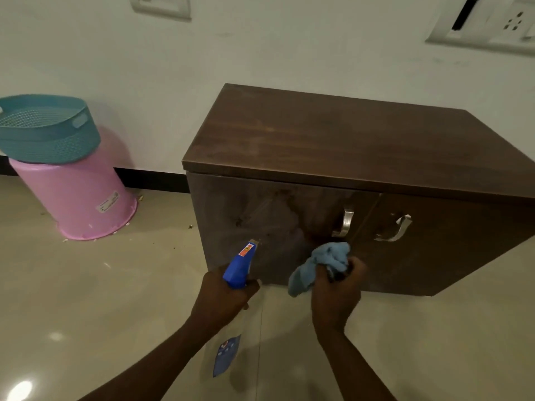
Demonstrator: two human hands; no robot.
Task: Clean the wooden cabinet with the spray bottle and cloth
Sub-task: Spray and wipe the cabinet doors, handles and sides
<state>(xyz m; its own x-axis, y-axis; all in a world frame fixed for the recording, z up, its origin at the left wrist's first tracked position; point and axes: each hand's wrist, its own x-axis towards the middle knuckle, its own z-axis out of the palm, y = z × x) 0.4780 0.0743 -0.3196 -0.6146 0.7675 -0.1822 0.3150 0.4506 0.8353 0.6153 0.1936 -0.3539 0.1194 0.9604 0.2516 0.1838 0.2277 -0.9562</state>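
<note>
A low dark wooden cabinet [333, 146] stands on the floor against the wall, with two doors and two metal handles [344, 222]. Its left door shows smears and wet streaks. My left hand [224, 299] grips a spray bottle [238, 263] with a blue trigger head, its nozzle pointing at the left door from close by. The bottle's clear body with a blue label hangs below my hand. My right hand [335, 290] holds a crumpled light blue cloth [321, 263] just in front of the left door's lower right part, under the handle.
An upturned pink bucket [84, 198] with a teal perforated basket [43, 131] on top stands left of the cabinet by the wall. Small crumbs lie on the glossy beige tile floor around it. Switch and socket plates are on the wall above.
</note>
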